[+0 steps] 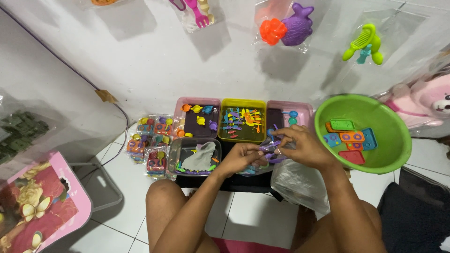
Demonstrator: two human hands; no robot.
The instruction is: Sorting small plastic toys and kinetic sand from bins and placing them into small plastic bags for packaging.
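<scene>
My left hand [242,156] and my right hand [300,145] meet above the front of a row of trays, both pinching a small clear plastic bag [270,149] with purple toy pieces inside. Behind the hands stand a pink tray [197,117] of small toy cups, a yellow-green tray [242,120] of mixed toy utensils and another pink tray [293,114]. A clear tub [193,157] with grey-white material sits just left of my left hand.
A green bowl [365,133] with flat coloured toy pieces is at the right. Packed toy bags [150,143] lie left of the trays. A crumpled clear bag [300,182] rests under my right forearm. Bagged toys hang on the wall; a pink floral board [42,201] leans at left.
</scene>
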